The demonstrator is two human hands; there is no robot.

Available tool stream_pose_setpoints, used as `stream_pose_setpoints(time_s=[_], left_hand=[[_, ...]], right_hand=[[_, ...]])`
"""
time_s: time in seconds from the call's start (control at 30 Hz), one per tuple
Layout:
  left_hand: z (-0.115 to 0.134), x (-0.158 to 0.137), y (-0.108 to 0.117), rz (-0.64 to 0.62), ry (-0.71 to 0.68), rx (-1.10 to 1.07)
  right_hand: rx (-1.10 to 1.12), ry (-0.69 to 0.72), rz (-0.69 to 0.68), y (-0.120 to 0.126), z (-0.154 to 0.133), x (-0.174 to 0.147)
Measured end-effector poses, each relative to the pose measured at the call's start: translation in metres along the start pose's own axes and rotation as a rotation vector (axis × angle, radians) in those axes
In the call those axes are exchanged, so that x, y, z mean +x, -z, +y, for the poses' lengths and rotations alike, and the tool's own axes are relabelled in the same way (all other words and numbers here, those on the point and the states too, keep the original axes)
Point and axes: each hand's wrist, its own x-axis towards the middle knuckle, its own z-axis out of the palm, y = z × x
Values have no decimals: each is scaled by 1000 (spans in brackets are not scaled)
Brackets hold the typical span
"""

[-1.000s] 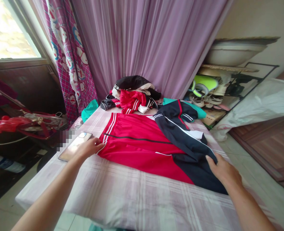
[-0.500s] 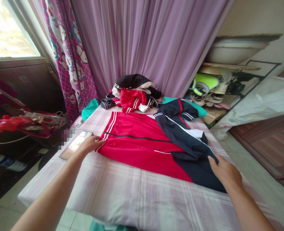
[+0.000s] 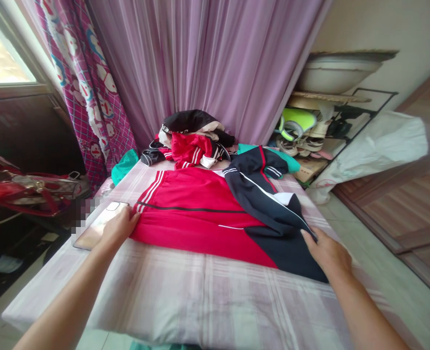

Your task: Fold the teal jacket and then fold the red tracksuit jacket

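Note:
A red and navy tracksuit jacket (image 3: 196,218) lies spread on the plaid cloth (image 3: 186,291), its striped hem to the left and the navy part to the right. At the near corner of the hem, my left hand (image 3: 120,226) is closed on the fabric, partly over a phone (image 3: 94,228). My right hand (image 3: 328,253) pinches the white-piped edge of a navy sleeve at the right. The other navy sleeve (image 3: 269,165) is bent at the far side. Fingertips of both hands are partly hidden by fabric.
Behind the jacket sits a heap of red, black and white clothes (image 3: 193,141) against the purple curtain (image 3: 200,58). Teal cloth (image 3: 125,166) lies at the far left. A rack with shoes (image 3: 312,143) and a white plastic bag (image 3: 379,146) stand at the right.
The view has shifted, so the whole scene sits further left. My left hand's fingers have closed more on the striped hem. My right hand keeps its hold on the navy sleeve.

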Motion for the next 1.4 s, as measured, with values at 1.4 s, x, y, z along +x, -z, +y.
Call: stream_pose_setpoints(time_s=[1.4], left_hand=[[62,-22,-63,243,-535,81]], right_hand=[[77,925,6,31,-423,91]])
